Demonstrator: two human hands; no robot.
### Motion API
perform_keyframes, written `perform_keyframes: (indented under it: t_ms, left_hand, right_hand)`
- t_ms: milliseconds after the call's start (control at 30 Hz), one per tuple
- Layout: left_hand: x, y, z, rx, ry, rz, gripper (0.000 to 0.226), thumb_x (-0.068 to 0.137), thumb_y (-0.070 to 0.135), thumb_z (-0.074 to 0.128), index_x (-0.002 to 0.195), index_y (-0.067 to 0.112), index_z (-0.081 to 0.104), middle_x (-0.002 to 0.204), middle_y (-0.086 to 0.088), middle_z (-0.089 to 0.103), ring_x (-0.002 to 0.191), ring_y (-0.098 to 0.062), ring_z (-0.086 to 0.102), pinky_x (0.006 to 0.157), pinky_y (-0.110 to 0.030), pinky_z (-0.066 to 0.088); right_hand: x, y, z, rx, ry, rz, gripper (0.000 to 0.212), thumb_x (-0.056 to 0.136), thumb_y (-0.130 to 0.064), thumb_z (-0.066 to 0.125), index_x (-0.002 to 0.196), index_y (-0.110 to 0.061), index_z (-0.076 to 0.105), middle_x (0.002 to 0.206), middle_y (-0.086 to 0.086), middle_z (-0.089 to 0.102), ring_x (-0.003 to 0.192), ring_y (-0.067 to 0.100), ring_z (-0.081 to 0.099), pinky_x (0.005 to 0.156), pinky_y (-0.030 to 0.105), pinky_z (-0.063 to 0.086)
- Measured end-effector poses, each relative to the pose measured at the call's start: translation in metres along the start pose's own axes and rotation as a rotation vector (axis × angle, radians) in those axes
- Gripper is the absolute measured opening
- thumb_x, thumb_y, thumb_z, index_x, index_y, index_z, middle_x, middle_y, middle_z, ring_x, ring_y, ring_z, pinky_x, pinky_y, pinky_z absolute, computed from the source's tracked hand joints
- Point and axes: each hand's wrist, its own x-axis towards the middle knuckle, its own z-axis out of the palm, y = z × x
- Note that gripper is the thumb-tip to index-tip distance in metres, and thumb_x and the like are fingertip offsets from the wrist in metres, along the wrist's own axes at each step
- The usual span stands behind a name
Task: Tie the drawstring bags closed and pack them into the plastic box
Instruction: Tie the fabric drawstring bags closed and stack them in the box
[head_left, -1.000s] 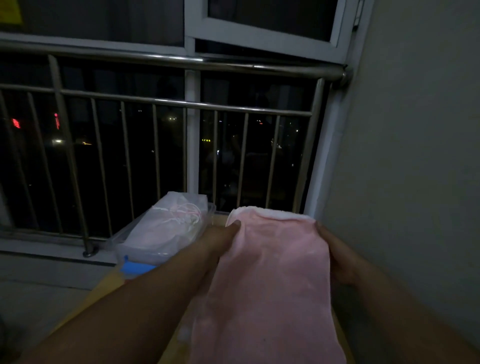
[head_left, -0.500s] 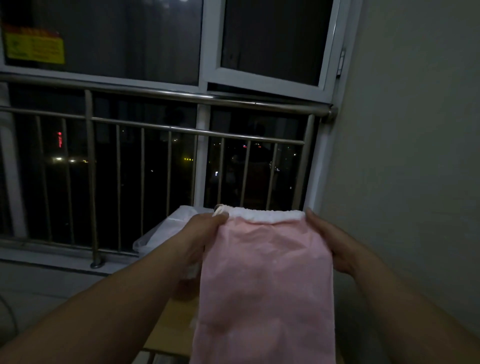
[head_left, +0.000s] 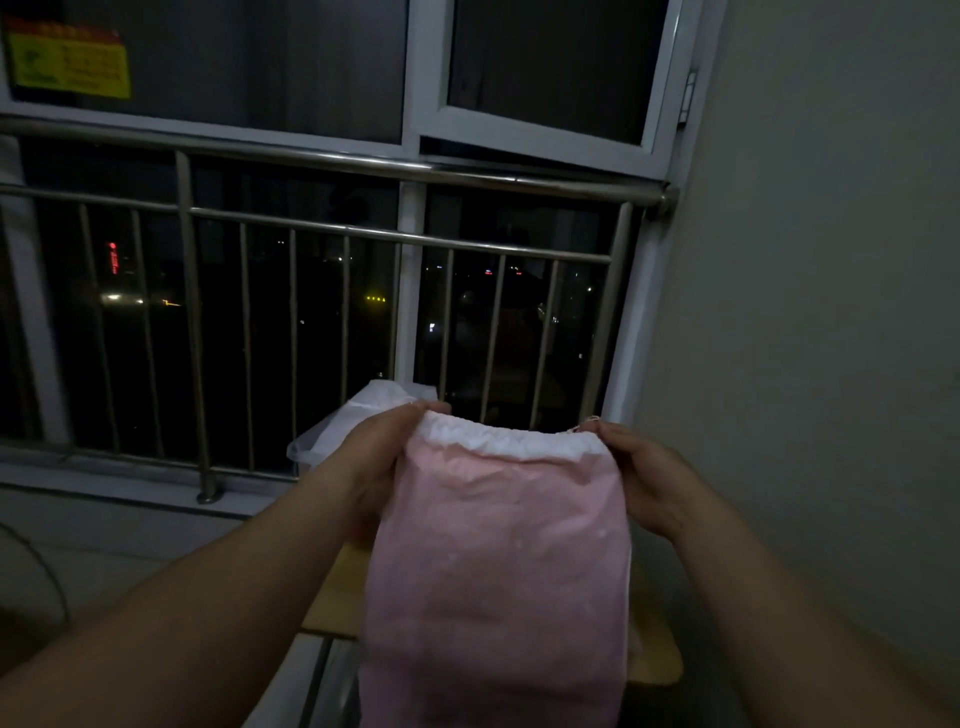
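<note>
A pink drawstring bag (head_left: 498, 561) with a white gathered top hem hangs upright in front of me. My left hand (head_left: 379, 457) grips the hem's left corner. My right hand (head_left: 644, 473) pinches the right corner, where a thin pink drawstring end (head_left: 584, 423) pokes out. The hem is puckered between the hands. Behind my left hand, the clear plastic box (head_left: 311, 447) shows only its far corner, with a white bag (head_left: 379, 402) lying in it.
A wooden table (head_left: 654, 660) lies under the bag, mostly hidden. A steel railing (head_left: 322, 228) and window stand just behind it. A plain wall (head_left: 805, 312) closes the right side. The floor (head_left: 104, 540) lies to the left.
The bag was lifted higher and its top hem has gathered narrower between my hands. The view tilted up, so the plastic box is now mostly hidden behind my left hand.
</note>
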Motion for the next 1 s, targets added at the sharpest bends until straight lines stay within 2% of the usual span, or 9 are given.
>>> perform_keyframes:
  t_ms: [133, 200, 333, 400, 500, 600, 733, 867, 1000]
  left_hand:
    - [-0.006, -0.011, -0.001, -0.280, -0.007, 0.001, 0.034, 0.107, 0.035, 0.051, 0.116, 0.011, 0.072, 0.121, -0.009, 0.075, 0.103, -0.026, 0.075, 0.079, -0.041, 0.058]
    - [-0.009, -0.015, 0.002, -0.307, 0.003, 0.022, 0.037, 0.108, 0.030, 0.047, 0.097, 0.007, 0.073, 0.109, -0.010, 0.078, 0.089, -0.023, 0.078, 0.075, -0.040, 0.057]
    - [-0.005, -0.019, -0.003, -0.301, 0.093, 0.067, 0.041, 0.109, 0.031, 0.046, 0.077, 0.012, 0.064, 0.100, -0.009, 0.079, 0.097, -0.025, 0.075, 0.085, -0.042, 0.055]
    - [-0.002, -0.019, -0.008, -0.322, 0.117, 0.073, 0.039, 0.108, 0.032, 0.048, 0.074, 0.015, 0.056, 0.079, -0.005, 0.068, 0.080, -0.020, 0.068, 0.086, -0.036, 0.054]
    - [-0.004, -0.020, -0.003, -0.299, 0.119, 0.061, 0.040, 0.108, 0.029, 0.048, 0.070, 0.018, 0.049, 0.060, 0.002, 0.040, 0.054, -0.013, 0.041, 0.053, -0.024, 0.048]
    - [-0.009, -0.020, 0.004, 0.042, 0.085, 0.145, 0.036, 0.104, 0.025, 0.045, 0.068, 0.022, 0.044, 0.060, 0.003, 0.031, 0.047, -0.011, 0.029, 0.041, -0.025, 0.031]
    - [-0.006, -0.026, 0.006, 1.032, 0.023, 0.388, 0.023, 0.101, 0.023, 0.049, 0.079, 0.021, 0.056, 0.077, -0.001, 0.053, 0.071, -0.022, 0.054, 0.068, -0.040, 0.046]
    - [-0.009, -0.033, 0.010, 1.160, -0.031, 0.384, 0.033, 0.108, 0.035, 0.045, 0.085, 0.019, 0.061, 0.079, 0.003, 0.064, 0.072, -0.014, 0.059, 0.073, -0.036, 0.049]
    - [-0.013, -0.037, 0.004, 1.401, -0.085, 0.419, 0.034, 0.110, 0.036, 0.042, 0.106, 0.013, 0.066, 0.100, -0.008, 0.069, 0.090, -0.021, 0.064, 0.087, -0.043, 0.053]
  right_hand:
    - [0.003, 0.020, 0.001, 0.190, 0.118, 0.043, 0.023, 0.104, -0.020, 0.052, 0.087, -0.012, 0.064, 0.108, 0.012, 0.074, 0.102, 0.029, 0.067, 0.100, 0.044, 0.050]
    - [0.004, 0.024, 0.002, 0.272, 0.205, 0.065, 0.019, 0.102, -0.016, 0.051, 0.088, -0.009, 0.061, 0.109, 0.013, 0.076, 0.103, 0.031, 0.068, 0.090, 0.046, 0.053]
    - [0.003, 0.023, 0.002, 0.456, 0.280, 0.015, 0.028, 0.093, -0.001, 0.037, 0.067, -0.011, 0.045, 0.065, 0.013, 0.064, 0.071, 0.029, 0.066, 0.071, 0.046, 0.056]
    - [0.006, 0.022, -0.002, 0.548, 0.327, -0.035, 0.032, 0.087, 0.002, 0.029, 0.060, -0.014, 0.036, 0.049, 0.005, 0.044, 0.052, 0.020, 0.051, 0.070, 0.047, 0.059]
    - [0.011, 0.024, -0.009, 0.597, 0.361, -0.032, 0.026, 0.080, 0.001, 0.032, 0.063, -0.018, 0.030, 0.046, -0.003, 0.028, 0.034, 0.010, 0.027, 0.040, 0.020, 0.042]
    - [0.010, 0.025, -0.012, 0.269, 0.416, 0.019, 0.024, 0.079, -0.004, 0.037, 0.064, -0.022, 0.030, 0.045, -0.006, 0.022, 0.034, 0.009, 0.018, 0.033, 0.015, 0.014]
    - [0.001, 0.025, -0.007, -0.404, 0.446, -0.095, 0.028, 0.094, -0.010, 0.040, 0.067, -0.017, 0.043, 0.048, -0.003, 0.035, 0.038, 0.013, 0.028, 0.039, 0.018, 0.021]
    - [-0.002, 0.023, -0.005, -1.048, 0.406, -0.224, 0.033, 0.104, -0.017, 0.042, 0.072, -0.020, 0.053, 0.069, -0.005, 0.051, 0.059, 0.007, 0.046, 0.052, 0.019, 0.037]
    - [-0.002, 0.030, -0.009, -1.135, 0.386, -0.331, 0.038, 0.104, -0.018, 0.042, 0.066, -0.012, 0.050, 0.072, 0.004, 0.053, 0.067, 0.018, 0.051, 0.053, 0.024, 0.032]
